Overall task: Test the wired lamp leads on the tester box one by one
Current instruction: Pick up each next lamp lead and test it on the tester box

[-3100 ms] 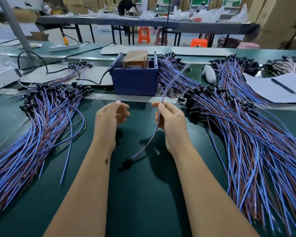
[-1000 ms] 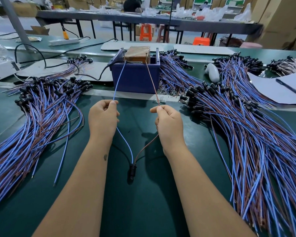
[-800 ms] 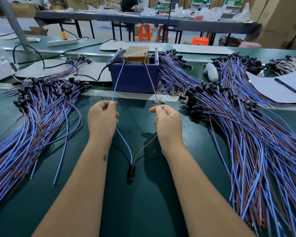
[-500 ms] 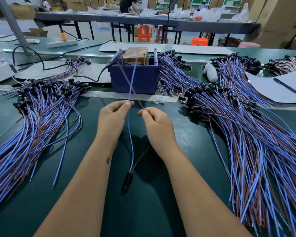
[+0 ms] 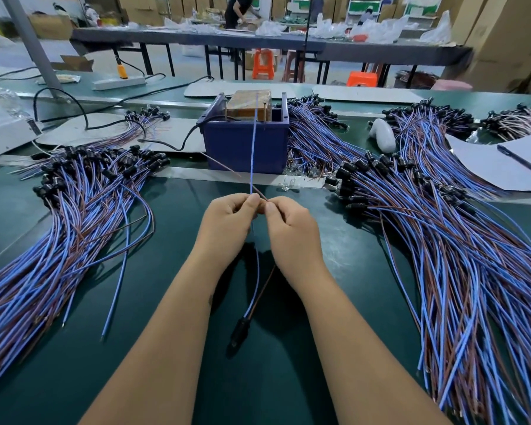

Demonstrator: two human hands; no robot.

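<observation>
**Lamp lead pulled off the tester, wires pinched together**

Lamp lead [image 5: 252,289] hangs between my 2 hands over the near middle of the bench [image 5: 74,363], its black socket [image 5: 239,331] low and near me. My left hand [image 5: 227,228] and right hand [image 5: 292,231] meet thumb to thumb, fingers curled, pinching the blue wire [image 5: 252,148] and the brown wire [image 5: 224,167] at 1 spot. I judge they are gathered so the lead can go aside as 1 piece. The blue wire stands up in front of the tester box [image 5: 246,145], far centre; I cannot tell if its tip touches the box. The brown wire slants away to the left.

1 second ago my hands were apart, each wire stretched to the top of the box. Now they have closed together and the brown wire is off it. Leads pile up left [image 5: 59,234] and right [image 5: 442,240].
</observation>
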